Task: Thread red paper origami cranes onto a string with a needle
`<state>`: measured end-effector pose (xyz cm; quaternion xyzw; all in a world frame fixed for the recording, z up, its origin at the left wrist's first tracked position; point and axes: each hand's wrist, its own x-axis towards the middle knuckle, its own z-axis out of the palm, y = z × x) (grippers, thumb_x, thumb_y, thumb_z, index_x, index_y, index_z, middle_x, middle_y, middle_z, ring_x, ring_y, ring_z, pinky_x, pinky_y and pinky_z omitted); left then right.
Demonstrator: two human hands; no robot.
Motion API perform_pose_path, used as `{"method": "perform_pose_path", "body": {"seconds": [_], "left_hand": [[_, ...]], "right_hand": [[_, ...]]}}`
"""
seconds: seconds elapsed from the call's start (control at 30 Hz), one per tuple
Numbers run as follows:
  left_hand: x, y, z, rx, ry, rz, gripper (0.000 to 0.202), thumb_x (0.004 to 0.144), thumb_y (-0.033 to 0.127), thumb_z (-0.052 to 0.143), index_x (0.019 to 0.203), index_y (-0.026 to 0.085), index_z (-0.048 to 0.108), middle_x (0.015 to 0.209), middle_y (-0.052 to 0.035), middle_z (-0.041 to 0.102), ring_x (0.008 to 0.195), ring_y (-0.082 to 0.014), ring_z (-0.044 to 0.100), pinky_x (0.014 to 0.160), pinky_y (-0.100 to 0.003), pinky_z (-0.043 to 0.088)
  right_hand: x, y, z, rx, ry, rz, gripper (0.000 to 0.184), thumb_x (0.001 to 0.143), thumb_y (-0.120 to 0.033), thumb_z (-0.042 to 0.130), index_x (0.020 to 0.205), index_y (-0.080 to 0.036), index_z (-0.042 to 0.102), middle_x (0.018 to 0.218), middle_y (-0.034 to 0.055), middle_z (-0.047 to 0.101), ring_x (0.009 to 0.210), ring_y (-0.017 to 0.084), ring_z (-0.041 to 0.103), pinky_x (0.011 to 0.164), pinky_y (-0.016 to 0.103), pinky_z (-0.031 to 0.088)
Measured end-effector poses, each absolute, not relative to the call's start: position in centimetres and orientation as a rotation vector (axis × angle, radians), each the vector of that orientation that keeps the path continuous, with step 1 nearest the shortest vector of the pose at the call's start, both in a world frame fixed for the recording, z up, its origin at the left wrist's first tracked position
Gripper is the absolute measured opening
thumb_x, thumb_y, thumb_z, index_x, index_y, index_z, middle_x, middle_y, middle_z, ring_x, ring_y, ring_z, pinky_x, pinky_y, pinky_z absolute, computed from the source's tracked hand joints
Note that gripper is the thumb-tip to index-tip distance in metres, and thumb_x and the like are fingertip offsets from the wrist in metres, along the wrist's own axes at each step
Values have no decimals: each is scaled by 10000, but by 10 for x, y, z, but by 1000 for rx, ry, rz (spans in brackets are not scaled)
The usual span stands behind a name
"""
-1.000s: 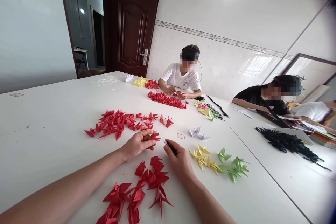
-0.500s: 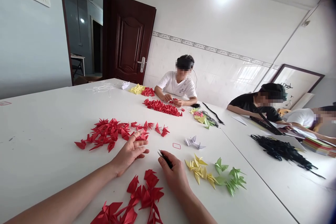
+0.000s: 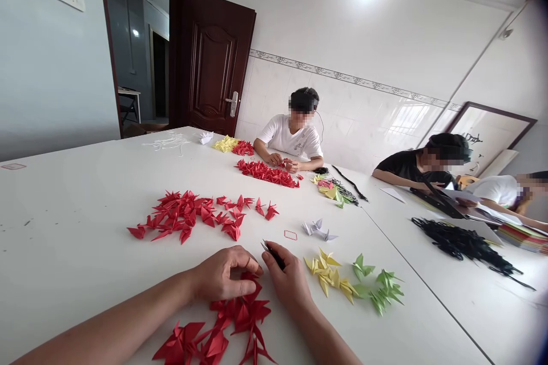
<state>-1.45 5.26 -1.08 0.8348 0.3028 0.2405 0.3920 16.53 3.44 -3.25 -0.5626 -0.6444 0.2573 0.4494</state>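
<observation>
Figure: My left hand (image 3: 222,276) curls just above the folded red paper cranes (image 3: 242,316), its grip unclear. My right hand (image 3: 289,279) pinches a black-handled tool (image 3: 273,255). Folded yellow cranes (image 3: 325,275) and green cranes (image 3: 379,291) lie right; a red heap (image 3: 184,214) lies ahead.

Left hand (image 3: 220,275) cupped over red origami cranes (image 3: 242,316), right hand (image 3: 287,282) pinching a small black tool (image 3: 274,255).
</observation>
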Motion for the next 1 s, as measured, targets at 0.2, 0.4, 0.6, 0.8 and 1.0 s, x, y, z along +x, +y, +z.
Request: {"method": "perform_pose_path", "body": {"seconds": [0.2,0.4,0.6,0.8,1.0], "left_hand": [[-14,52,-12,2182,796,595,243,631,174,633,866,212,681,784,-11,615,827,-180,541,750,-250,440],[-13,52,-14,1972,878,597,232,652,194,608,875,172,668,889,-39,622,842,-182,582,780,-267,452],[-12,59,-22,1793,791,622,221,675,229,611,879,145,633,869,-41,635,809,-173,586,739,-265,468],[-12,61,-23,1743,774,654,220,678,228,625,880,143,637,863,-39,645,811,-164,582,748,-259,464],[-14,63,-20,1700,799,685,257,680,249,636,916,146,637,873,-47,645,814,-164,577,750,-270,465]], "right_hand": [[166,34,-35,-1380,-1604,626,338,778,-336,538,1031,-140,649,980,96,683,909,252,614,802,365,473],[166,35,-35,-1362,-1595,618,325,774,-331,545,1022,-152,655,963,90,689,886,247,623,781,353,482],[166,34,-32,-1365,-1598,610,328,768,-340,546,1021,-166,661,946,85,693,867,244,626,771,355,486],[167,35,-32,-1363,-1625,629,341,776,-342,537,1040,-156,647,944,87,689,863,236,623,773,352,477],[166,34,-31,-1360,-1603,642,355,755,-354,558,1026,-144,650,939,89,687,860,225,619,771,328,473]]}}
